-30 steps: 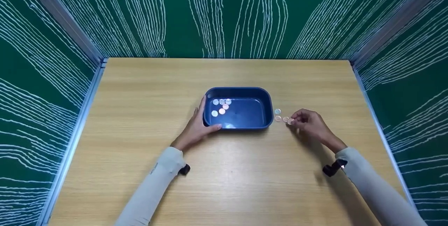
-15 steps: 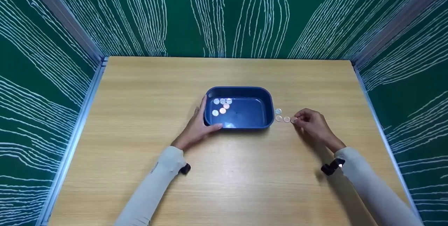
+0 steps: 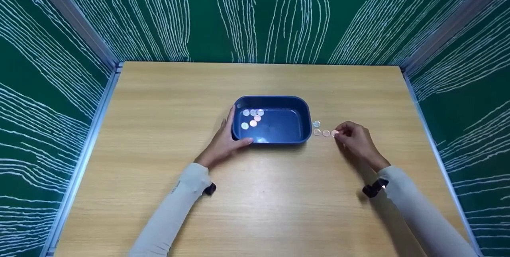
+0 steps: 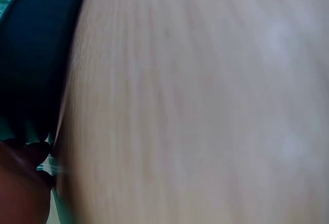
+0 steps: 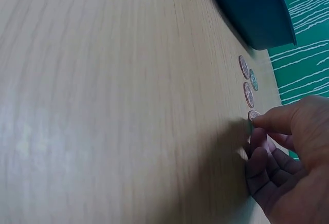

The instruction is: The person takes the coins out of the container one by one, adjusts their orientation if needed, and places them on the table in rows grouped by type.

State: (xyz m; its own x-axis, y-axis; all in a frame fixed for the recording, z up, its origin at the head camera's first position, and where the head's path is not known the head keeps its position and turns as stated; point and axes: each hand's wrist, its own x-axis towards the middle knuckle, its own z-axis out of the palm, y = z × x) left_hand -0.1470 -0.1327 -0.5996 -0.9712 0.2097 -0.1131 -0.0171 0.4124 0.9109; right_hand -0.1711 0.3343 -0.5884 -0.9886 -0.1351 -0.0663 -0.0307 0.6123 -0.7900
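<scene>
My left hand [image 3: 223, 141] grips the left end of a dark blue rectangular tub [image 3: 301, 140], thumb along the near rim. In the left wrist view the tub's wall [image 4: 38, 54] stands at the left edge. Inside the tub, several silver and copper-coloured coins [image 3: 253, 123] lie toward its left. Right of it, a silver coin [image 3: 316, 124] and two copper-coloured coins [image 3: 317, 132] rest on the table. My right hand [image 3: 358, 139] has thumb and finger at another copper-coloured coin [image 5: 253, 115], at the row's right end; the fingertips partly cover it. Its other fingers are curled.
A light wooden table [image 3: 255, 209] lies beneath everything. Green panels with white wavy lines [image 3: 259, 18] enclose its back and sides, with metal edging [image 3: 99, 101] along the left. A dark wrist camera [image 3: 375, 188] sits at my right sleeve.
The coin at my right fingertips has shifted slightly right, from against its neighbour to a small gap away. My left hand and the tub hold their place; the head view has tilted slightly.
</scene>
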